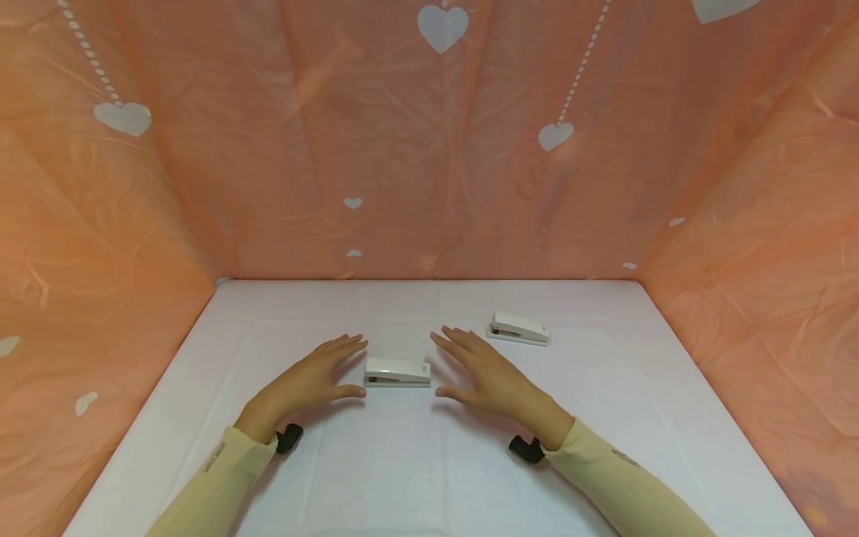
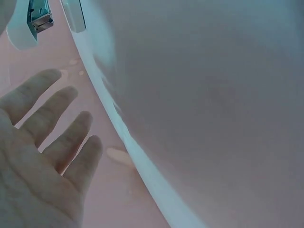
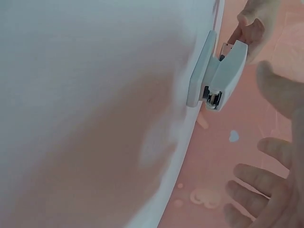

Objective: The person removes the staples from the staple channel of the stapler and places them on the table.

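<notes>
A white stapler [image 1: 397,368] lies on the white table between the two hands, its metal staple end toward the left hand. On its left, the left hand [image 1: 310,384] is spread, thumb apart from the fingers. The right hand [image 1: 493,374] mirrors it on the other side, also spread and apart from the stapler. In the right wrist view the stapler [image 3: 223,76] sits between the right hand [image 3: 270,180] and the left hand [image 3: 260,26]. The left wrist view has the left palm [image 2: 38,166] with its fingers extended.
A second white stapler [image 1: 518,329] lies farther back on the right, just past the right fingertips. A white cloth covers the table [image 1: 403,470]. Peach sheets [image 1: 403,149] with hearts form walls behind and at both sides. Each wrist carries a small black camera [image 1: 526,449].
</notes>
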